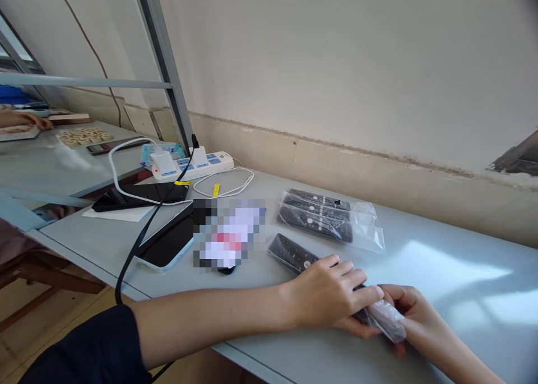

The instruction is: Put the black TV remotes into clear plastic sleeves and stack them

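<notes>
A black remote control (290, 252) in a clear plastic sleeve lies slantwise near the table's front edge. My left hand (332, 294) lies across its middle, fingers wrapped round it and hiding much of the buttons. At the near end, my right hand (406, 308) pinches the loose end of the plastic sleeve (389, 319); some of its fingers are hidden behind the film. Just beyond, more black remote controls (315, 218) in clear sleeves lie side by side, their loose plastic ends pointing right.
To the left are a lit phone (231, 238) with a blurred screen, a phone in a pale case (168, 244) and a black phone (138, 196). Behind them sits a white power strip (193, 165) with plugs and cables. A bed-frame post (166, 64) rises at the wall.
</notes>
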### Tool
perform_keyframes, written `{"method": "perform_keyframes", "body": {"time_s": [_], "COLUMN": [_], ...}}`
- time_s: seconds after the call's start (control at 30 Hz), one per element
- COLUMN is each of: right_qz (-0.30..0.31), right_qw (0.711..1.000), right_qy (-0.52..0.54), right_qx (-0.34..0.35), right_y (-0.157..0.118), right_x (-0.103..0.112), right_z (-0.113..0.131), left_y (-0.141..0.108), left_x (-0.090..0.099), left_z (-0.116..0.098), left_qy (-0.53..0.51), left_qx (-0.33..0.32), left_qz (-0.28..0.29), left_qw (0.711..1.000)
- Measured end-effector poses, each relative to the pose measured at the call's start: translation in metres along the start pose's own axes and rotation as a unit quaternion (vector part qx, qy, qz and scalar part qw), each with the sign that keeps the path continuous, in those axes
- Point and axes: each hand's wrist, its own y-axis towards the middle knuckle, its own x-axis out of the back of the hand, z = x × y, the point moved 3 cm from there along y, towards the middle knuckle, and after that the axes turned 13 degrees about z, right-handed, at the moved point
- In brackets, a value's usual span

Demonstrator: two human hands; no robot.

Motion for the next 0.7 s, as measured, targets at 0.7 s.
{"method": "perform_keyframes", "body": {"time_s": [0.7], "right_qz": [-0.241], "right_qw": [0.923], "right_qy": [-0.271], "right_qx": [0.125], "right_y": [-0.006], "right_x": [0.044], "right_z": [0.040], "left_y": [0.002], "left_x": [-0.006], "left_z": [0.031], "left_qy": [-0.124], "left_qx": [0.100], "left_qz": [0.065], "left_qw": [0.985]}}
